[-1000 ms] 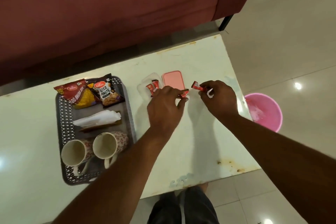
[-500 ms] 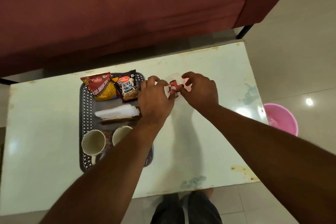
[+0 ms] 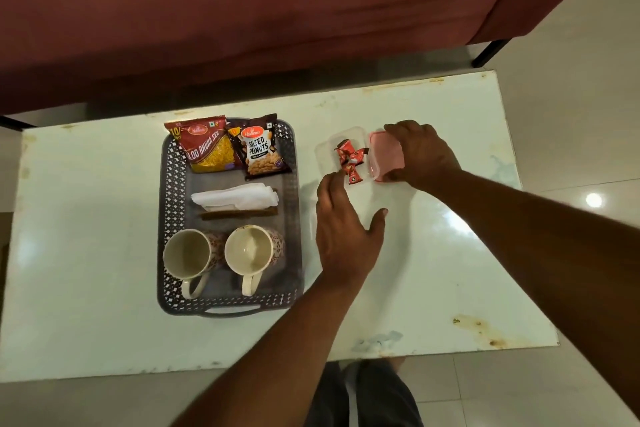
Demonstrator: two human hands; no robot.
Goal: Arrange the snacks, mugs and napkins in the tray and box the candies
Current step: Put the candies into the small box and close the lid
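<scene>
While our right hand [image 3: 422,152] curls its fingers over the pink lid [image 3: 386,159], right at three o'clock of the clear box [image 3: 323,151], our left hand [image 3: 346,239] hovers slack and spread at the box's six o'clock, gripping nothing. Red candies [image 3: 351,159] lie piled in the box. Over at nine o'clock, the tray [image 3: 173,218] carries snack packets [image 3: 207,149], napkins [image 3: 239,198] and two mugs [image 3: 187,253].

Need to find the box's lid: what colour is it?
The lid is pink, held by the right hand; head view.
</scene>
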